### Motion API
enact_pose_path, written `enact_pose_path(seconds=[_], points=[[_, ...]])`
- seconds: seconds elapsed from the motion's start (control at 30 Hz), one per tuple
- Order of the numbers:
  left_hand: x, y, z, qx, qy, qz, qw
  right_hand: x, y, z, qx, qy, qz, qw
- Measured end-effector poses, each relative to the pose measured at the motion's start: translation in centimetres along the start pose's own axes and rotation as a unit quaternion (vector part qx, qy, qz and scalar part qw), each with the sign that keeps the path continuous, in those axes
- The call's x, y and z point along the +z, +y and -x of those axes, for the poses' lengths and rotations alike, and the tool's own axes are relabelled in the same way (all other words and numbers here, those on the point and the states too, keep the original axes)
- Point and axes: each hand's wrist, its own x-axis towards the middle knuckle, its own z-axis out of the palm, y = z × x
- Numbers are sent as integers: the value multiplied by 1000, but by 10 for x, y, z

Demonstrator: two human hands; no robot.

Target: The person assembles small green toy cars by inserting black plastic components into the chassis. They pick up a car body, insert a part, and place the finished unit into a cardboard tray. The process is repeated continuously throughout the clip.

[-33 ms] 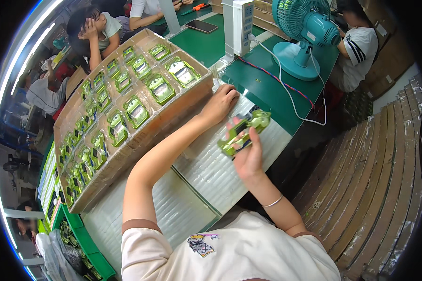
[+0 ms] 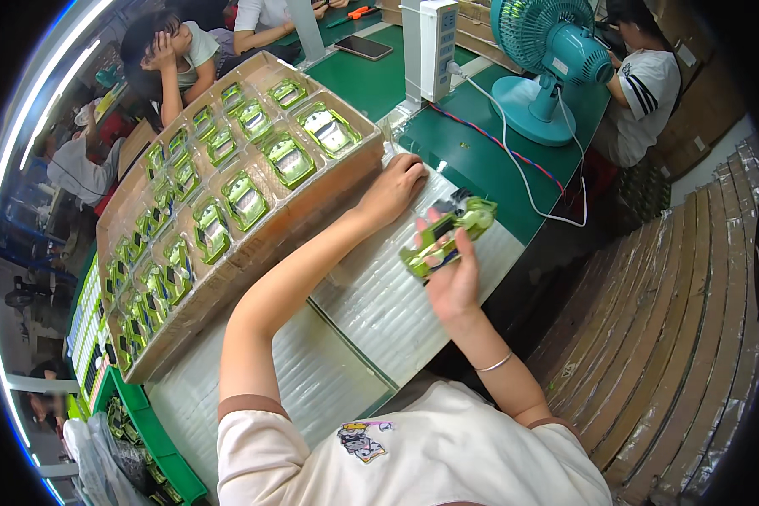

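Fingers of the right hand (image 2: 454,285) closed round a green part (image 2: 478,218) above the white sheet (image 2: 379,316) | left hand (image 2: 394,191) curled beside the carton (image 2: 308,205) (whether gripping, cannot tell) | step, apparently: handling one part | next move likely calls for steady support

I see the left hand (image 2: 392,191) curled above centre, elbow (image 2: 249,319) bent. The right hand (image 2: 454,283) sits palm-up right of centre, thumb (image 2: 466,254) raised.
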Motion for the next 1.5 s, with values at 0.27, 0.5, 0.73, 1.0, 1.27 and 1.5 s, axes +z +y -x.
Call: enact_pose_path(seconds=[0.27, 0.5, 0.73, 1.0, 1.27, 1.5], points=[[-23, 19, 52, -83, 37, 57, 994, -8, -25, 1, 11, -58, -9, 998], [-51, 9, 50, -71, -30, 123, 989, 30, 25, 28, 198, -96, -46, 974], [-72, 28, 98, -116, -57, 74, 989, 3, 18, 23, 58, -88, 72, 992], [-90, 66, 108, -203, 77, 6, 976, -10, -9, 25, -66, -97, 151, 982], [-75, 92, 114, -176, -20, -104, 979, -9, -4, 29, -92, -174, 127, 972], [-93, 87, 124, -189, -19, -30, 981, -12, 0, 28, -156, -174, 168, 958]])
